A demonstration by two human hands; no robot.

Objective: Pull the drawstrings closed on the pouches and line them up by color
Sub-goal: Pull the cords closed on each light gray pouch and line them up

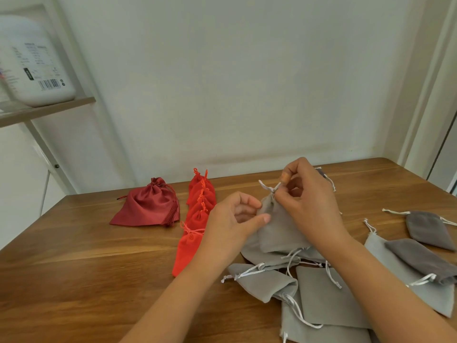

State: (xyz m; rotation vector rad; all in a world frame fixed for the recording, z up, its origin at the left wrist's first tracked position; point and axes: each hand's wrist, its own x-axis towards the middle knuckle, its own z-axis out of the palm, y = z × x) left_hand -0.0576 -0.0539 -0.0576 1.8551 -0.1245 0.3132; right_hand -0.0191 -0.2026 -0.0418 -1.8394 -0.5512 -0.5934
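A light grey pouch [278, 229] is lifted off the wooden table [86, 256] in front of me. My left hand [230, 219] pinches its cloth just below the gathered neck. My right hand [309, 194] pinches the white drawstring [268, 186] at the top. Under and around it lie several loose grey pouches [329, 298] with white cords. To the left, several bright red pouches [197, 214] lie overlapped in a row running away from me. A larger dark red satin pouch [150, 206] with a tassel lies further left.
Darker grey pouches [427, 229] lie at the right side of the table. A shelf [47, 110] at the upper left holds a large white bottle [34, 63]. A pale wall stands behind the table's far edge.
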